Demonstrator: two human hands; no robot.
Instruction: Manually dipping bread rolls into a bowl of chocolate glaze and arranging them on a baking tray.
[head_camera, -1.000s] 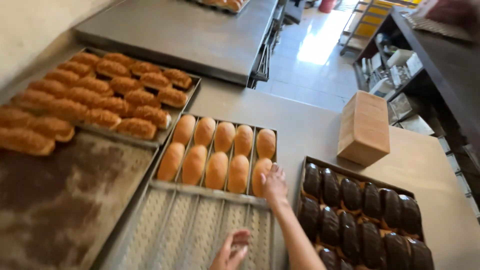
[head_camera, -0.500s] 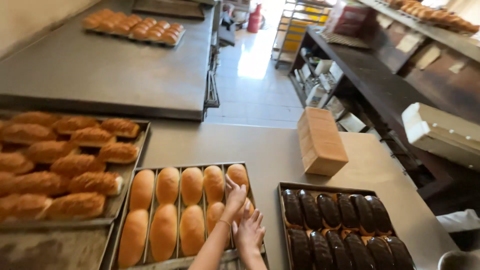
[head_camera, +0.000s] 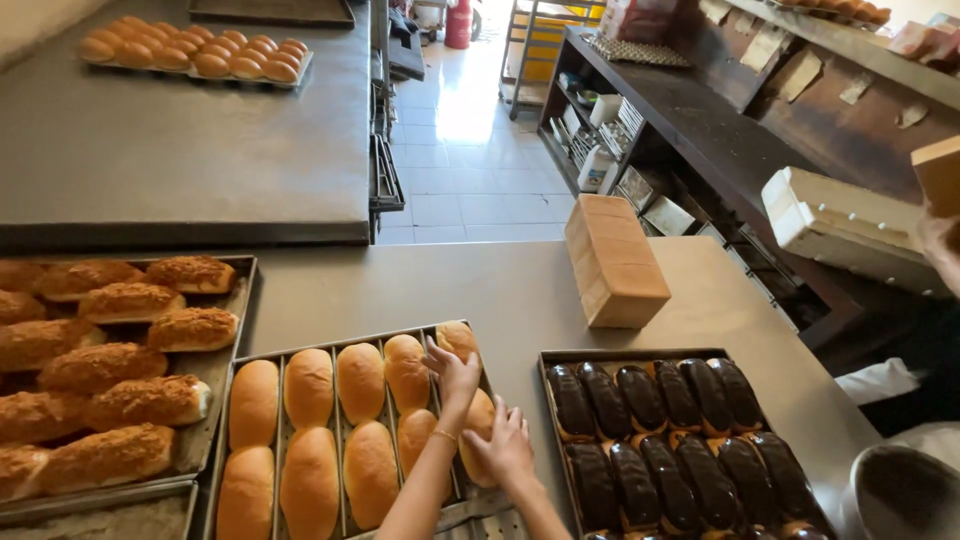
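The pale buns (head_camera: 345, 430) lie in two rows on a tray (head_camera: 232, 372) on the bench (head_camera: 520, 290). The left hand (head_camera: 452, 372) rests open, fingers spread, on the far-row bun at the tray's right end; the right hand (head_camera: 505, 447) lies open over the near-row bun just beside it. Chocolate eclairs (head_camera: 680, 430) sit to the right, crusted rolls (head_camera: 110, 370) to the left, a loaf (head_camera: 615, 260) beyond.

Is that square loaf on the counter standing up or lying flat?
Standing up. The square loaf rests on one end on the counter, taller than wide.
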